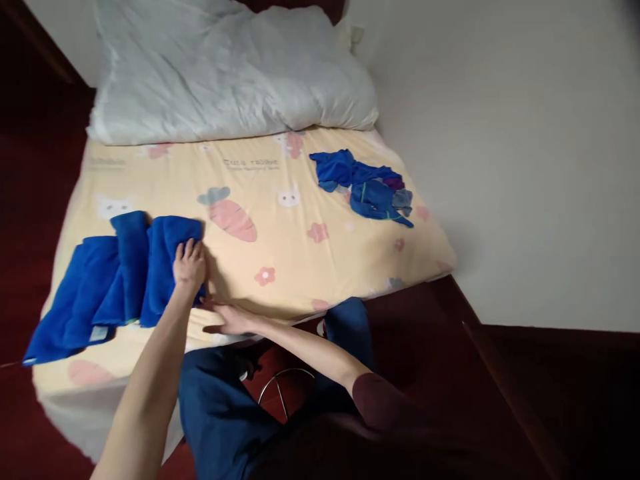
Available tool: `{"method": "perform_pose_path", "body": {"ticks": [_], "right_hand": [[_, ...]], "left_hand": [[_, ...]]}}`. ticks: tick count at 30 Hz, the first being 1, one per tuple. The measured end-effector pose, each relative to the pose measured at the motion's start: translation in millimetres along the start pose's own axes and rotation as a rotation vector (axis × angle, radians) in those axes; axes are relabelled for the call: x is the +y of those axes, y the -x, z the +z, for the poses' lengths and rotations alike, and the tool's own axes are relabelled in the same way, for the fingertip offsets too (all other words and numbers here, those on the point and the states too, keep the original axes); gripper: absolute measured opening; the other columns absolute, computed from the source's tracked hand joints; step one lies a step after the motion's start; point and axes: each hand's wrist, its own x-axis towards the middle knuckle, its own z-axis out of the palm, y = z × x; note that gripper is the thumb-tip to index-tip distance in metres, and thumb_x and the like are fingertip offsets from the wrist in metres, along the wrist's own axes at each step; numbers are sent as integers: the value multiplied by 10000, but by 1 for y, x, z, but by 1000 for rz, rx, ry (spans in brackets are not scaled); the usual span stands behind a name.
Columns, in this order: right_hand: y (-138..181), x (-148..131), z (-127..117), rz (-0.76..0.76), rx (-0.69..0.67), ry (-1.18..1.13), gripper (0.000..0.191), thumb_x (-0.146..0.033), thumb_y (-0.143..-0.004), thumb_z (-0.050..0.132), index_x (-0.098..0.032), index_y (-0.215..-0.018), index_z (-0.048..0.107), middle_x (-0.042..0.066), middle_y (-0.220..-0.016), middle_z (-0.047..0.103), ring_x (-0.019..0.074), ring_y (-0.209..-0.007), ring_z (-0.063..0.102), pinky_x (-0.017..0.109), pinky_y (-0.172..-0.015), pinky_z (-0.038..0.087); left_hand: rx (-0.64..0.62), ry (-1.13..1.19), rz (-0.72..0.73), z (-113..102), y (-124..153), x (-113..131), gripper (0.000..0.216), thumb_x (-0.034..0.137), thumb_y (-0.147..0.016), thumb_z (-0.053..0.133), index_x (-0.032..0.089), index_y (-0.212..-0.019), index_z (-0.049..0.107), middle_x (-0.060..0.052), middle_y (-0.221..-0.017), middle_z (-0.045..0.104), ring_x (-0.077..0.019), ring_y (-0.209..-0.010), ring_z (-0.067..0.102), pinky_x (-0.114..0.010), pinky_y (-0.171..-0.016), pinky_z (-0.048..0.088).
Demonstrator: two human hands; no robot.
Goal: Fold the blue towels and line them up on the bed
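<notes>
My left hand (190, 265) lies flat, fingers slightly apart, on the right part of a folded blue fleecy cloth (163, 273) that looks like a towel. Just below its lower right corner is my right hand (229, 318), with thumb and fingers spread and fingertips at the cloth's edge; whether they touch it I cannot tell. Directly left of this cloth stands a narrow folded blue piece (133, 267). Farther left, more blue cloth (75, 300) is spread at a slant, with a white label (99, 333) at its lower edge. Where one piece ends and another begins is unclear.
The pieces lie on a bed (295, 267) with a yellow rabbit-and-carrot sheet. At the far end rests a bulky white quilt (230, 73). A crumpled heap of blue clothing (370, 190) lies to the right, near the white wall (525, 167). A stool's metal ring (285, 375) shows between my legs.
</notes>
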Motion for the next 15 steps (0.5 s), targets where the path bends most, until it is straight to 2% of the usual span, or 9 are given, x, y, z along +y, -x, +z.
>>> {"method": "perform_pose_path", "body": {"ticks": [2, 3, 5, 7, 9, 11, 13, 15], "right_hand": [[42, 20, -22, -41, -48, -166, 505, -481, -763, 740, -447, -1261, 658, -122, -1347, 660, 234, -1272, 621, 376, -1093, 462], [66, 30, -37, -12, -49, -246, 507, -478, -763, 751, -372, -1255, 685, -40, -1295, 702, 254, -1195, 670, 397, -1043, 500], [113, 51, -73, 43, 35, -392, 456, -475, -765, 764, -317, -1190, 717, 25, -1200, 745, 264, -1093, 714, 437, -973, 542], [154, 70, -118, 92, 322, -429, 381, -479, -789, 731, -253, -1096, 738, 69, -1115, 760, 253, -981, 734, 440, -936, 555], [187, 87, -169, 161, 646, -355, 345, -474, -797, 700, -205, -1009, 740, 101, -1070, 755, 232, -906, 724, 413, -902, 561], [209, 100, -223, 199, 903, -218, 326, -437, -785, 683, -199, -1003, 730, 109, -1096, 740, 229, -961, 698, 397, -918, 551], [220, 109, -276, 214, 1025, -81, 324, -379, -791, 651, -184, -1039, 725, 126, -1145, 717, 231, -1015, 678, 398, -946, 539], [222, 116, -326, 233, 1090, 28, 339, -323, -794, 627, -166, -1079, 720, 158, -1269, 652, 231, -1060, 660, 385, -933, 547]], "left_hand": [[38, -43, 7, 0, 2, -3, 615, 108, -828, 330, -36, -1385, 546, -253, -1495, 485, -314, -1537, 223, -574, -1247, 128], [66, -44, 7, 2, 5, 5, 620, 112, -836, 323, -44, -1401, 525, -260, -1499, 477, -317, -1542, 206, -577, -1247, 127], [128, 3, 21, 11, 17, 40, 606, 145, -859, 333, -31, -1409, 517, -265, -1507, 463, -339, -1545, 184, -601, -1237, 147], [157, 99, 86, 31, 36, 97, 563, 206, -885, 376, 24, -1389, 553, -249, -1513, 464, -363, -1535, 208, -622, -1220, 191], [114, 222, 198, 56, 60, 162, 513, 244, -897, 432, 122, -1372, 583, -196, -1508, 493, -345, -1508, 297, -602, -1208, 254], [144, 314, 175, 80, 83, 218, 538, 248, -902, 452, 121, -1418, 539, -203, -1555, 430, -338, -1510, 297, -589, -1221, 237], [195, 364, 96, 97, 97, 253, 580, 246, -902, 461, 122, -1468, 484, -203, -1585, 381, -333, -1516, 284, -589, -1233, 200], [222, 403, 40, 104, 102, 265, 603, 242, -892, 474, 156, -1488, 463, -182, -1588, 387, -323, -1513, 296, -586, -1236, 188]]}}
